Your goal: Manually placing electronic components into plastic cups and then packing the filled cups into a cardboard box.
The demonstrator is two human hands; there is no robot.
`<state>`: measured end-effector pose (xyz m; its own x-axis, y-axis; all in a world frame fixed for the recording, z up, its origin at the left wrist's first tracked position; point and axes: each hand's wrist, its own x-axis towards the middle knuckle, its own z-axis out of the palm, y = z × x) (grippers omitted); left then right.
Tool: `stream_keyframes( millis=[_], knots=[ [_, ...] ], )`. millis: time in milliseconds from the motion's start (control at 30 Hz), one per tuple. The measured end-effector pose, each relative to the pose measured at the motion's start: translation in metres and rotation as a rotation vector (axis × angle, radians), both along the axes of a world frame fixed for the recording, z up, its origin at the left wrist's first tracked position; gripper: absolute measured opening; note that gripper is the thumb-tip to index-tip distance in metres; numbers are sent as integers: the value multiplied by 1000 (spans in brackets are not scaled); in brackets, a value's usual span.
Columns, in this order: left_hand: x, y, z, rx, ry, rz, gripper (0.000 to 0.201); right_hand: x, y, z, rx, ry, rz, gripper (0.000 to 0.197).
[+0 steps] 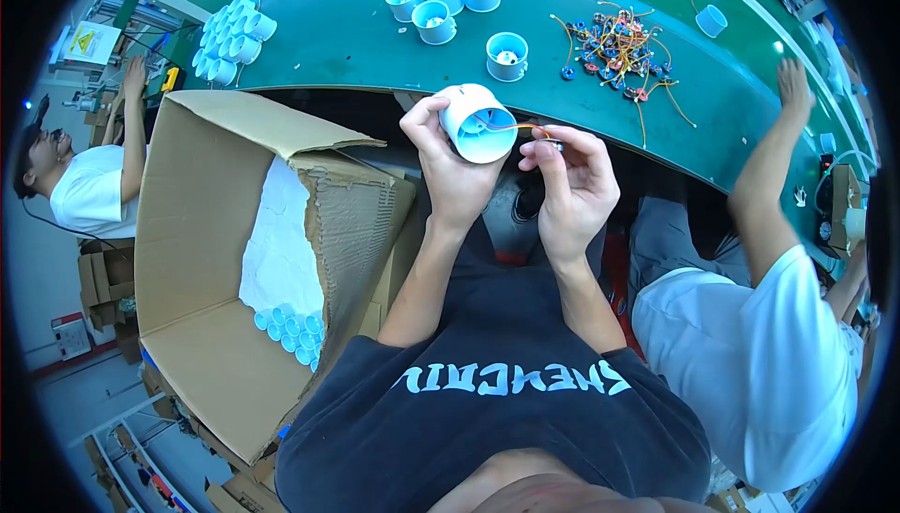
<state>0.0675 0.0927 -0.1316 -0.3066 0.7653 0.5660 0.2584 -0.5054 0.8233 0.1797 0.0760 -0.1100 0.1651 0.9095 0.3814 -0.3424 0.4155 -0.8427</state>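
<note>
Cup point(469, 103) looks pale, round and hollow, with red-orange wires point(516, 126)

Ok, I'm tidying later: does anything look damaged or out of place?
The cardboard box at left has a ragged edge, as if torn, and the wired parts lie tangled on the green bench. The cup in the left hand shows no visible damage.

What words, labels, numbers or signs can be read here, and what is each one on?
Black shirt: large white letters across the chest, upside down in view; not copied out here.
Sign, upper left: yellow warning triangle on white; any wording is too small to read.
Wall panel, lower left: marks too small to read.
Held cup: no text I can make out.
</note>
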Motion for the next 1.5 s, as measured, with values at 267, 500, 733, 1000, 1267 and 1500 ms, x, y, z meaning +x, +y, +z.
stream_keyframes(
  millis=[267,500,733,1000,1267,1500],
  knots=[
    [-1,-3,-4,-23,-63,-28,76,-9,-5,-4,18,-120,-91,17],
    [-5,-3,-4,71,165,28,73,-13,-5,12,212,-574,-277,26],
    [-12,-7,-17,-74,-173,-234,74,-10,-6,15,158,-707,-243,25],
    [-16,-15,-3,-62,-1013,-847,61,-9,-4,13,159,-798,-256,25],
    [-19,-9,-7,-253,-1845,-870,50,-12,1,10,119,-689,-187,23],
    [-11,-2,-20,-88,-1484,-915,43,-8,6,9,124,-621,-148,22]
  ],
)
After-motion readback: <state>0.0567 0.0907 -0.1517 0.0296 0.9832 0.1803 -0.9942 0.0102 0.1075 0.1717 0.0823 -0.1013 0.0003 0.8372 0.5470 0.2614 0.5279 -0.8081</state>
